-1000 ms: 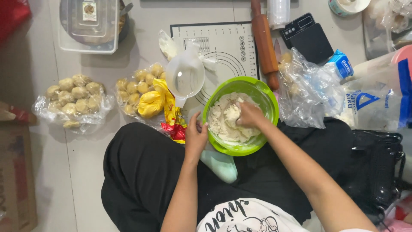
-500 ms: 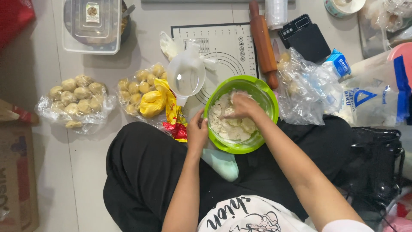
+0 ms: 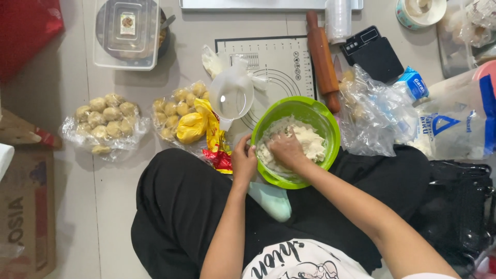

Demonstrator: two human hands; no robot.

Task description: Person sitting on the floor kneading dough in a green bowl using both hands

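Dough (image 3: pixel 305 144) sat in the green bowl (image 3: pixel 330 124) by the person's lap, the right hand (image 3: pixel 287 150) pressed into it with fingers curled, while the left hand (image 3: pixel 244 161) gripped the near rim, apparently steadying the bowl against the kneading.

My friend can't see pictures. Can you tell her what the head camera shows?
Seen from above, a person sitting on the floor presses the right hand into pale dough in a green bowl, while the left hand grips its rim. Nearby lie two bags of dough balls, a rolling pin, a baking mat and a black scale.
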